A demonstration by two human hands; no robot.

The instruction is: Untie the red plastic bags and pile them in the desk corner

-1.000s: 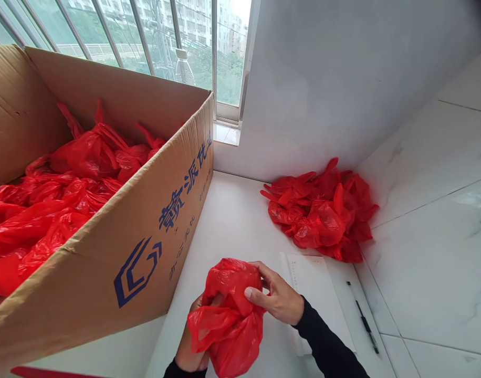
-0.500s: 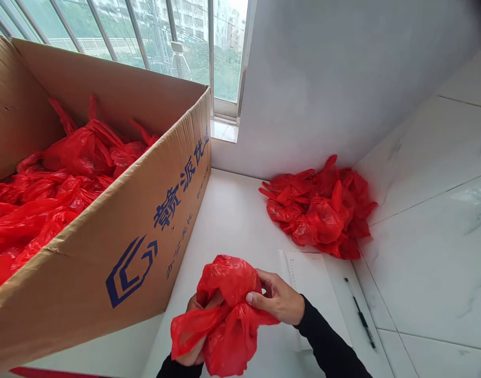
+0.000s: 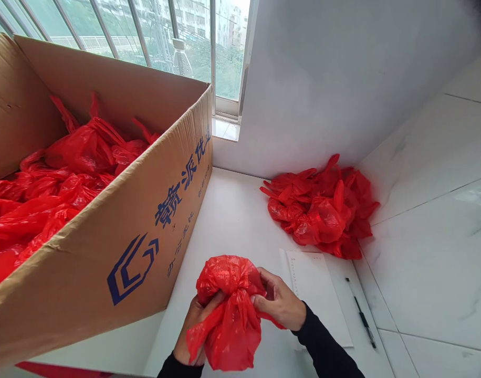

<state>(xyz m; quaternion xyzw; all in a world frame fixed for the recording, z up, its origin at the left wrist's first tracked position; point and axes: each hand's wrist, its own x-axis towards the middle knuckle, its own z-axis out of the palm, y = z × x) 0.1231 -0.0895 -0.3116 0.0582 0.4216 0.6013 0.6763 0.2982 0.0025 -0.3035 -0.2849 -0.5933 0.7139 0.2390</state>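
A crumpled red plastic bag [image 3: 230, 310] is held between my two hands, low in the head view above the white tabletop. It is gathered into a knot-like waist, with a rounded bulge above and loose plastic below. My left hand [image 3: 197, 325] grips its left side, partly covered by a loose flap of the bag. On the other side, my right hand [image 3: 280, 299] pinches the bag between thumb and fingers near the gathered part. Whether anything is inside the bag I cannot tell.
To the left stands a large cardboard box [image 3: 154, 220] filled with red plastic bags [image 3: 79, 152]. A heap of red bags [image 3: 323, 210] lies against the wall at the back right. An open notebook [image 3: 315, 294] and a black pen [image 3: 362, 315] lie right of my hands.
The loose flap on the left has dropped and moved inward, showing more of my left hand. The bag's gathered waist looks tighter, and its top rounder.
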